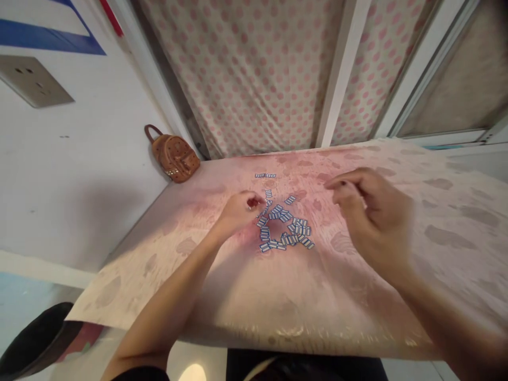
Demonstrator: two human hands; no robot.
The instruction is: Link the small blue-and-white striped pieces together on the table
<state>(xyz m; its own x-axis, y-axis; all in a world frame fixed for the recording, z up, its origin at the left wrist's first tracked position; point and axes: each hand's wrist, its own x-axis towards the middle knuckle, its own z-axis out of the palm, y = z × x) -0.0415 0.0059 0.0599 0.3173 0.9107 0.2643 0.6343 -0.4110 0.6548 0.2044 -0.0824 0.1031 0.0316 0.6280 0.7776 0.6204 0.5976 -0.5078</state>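
Several small blue-and-white rectangular pieces point(291, 239) lie on the patterned cloth, some overlapping, in a loose ring. A short straight row of similar pieces point(265, 175) sits farther back. My left hand point(242, 209) is at the upper left of the ring, right beside its pieces, with fingers curled together. A dark reddish patch shows inside those fingers; what they hold, if anything, I cannot make out. My right hand point(371, 217) is raised to the right of the pieces, apart from them. Its thumb and index finger are drawn together, with a small dark spot near their tips.
The pieces lie on a table covered with a pink leaf-patterned cloth point(222, 296). A small brown backpack-shaped bag point(177, 156) stands at the back left by the wall. Behind the table hangs a dotted curtain point(254, 79). A dark bin point(39, 338) is at the lower left.
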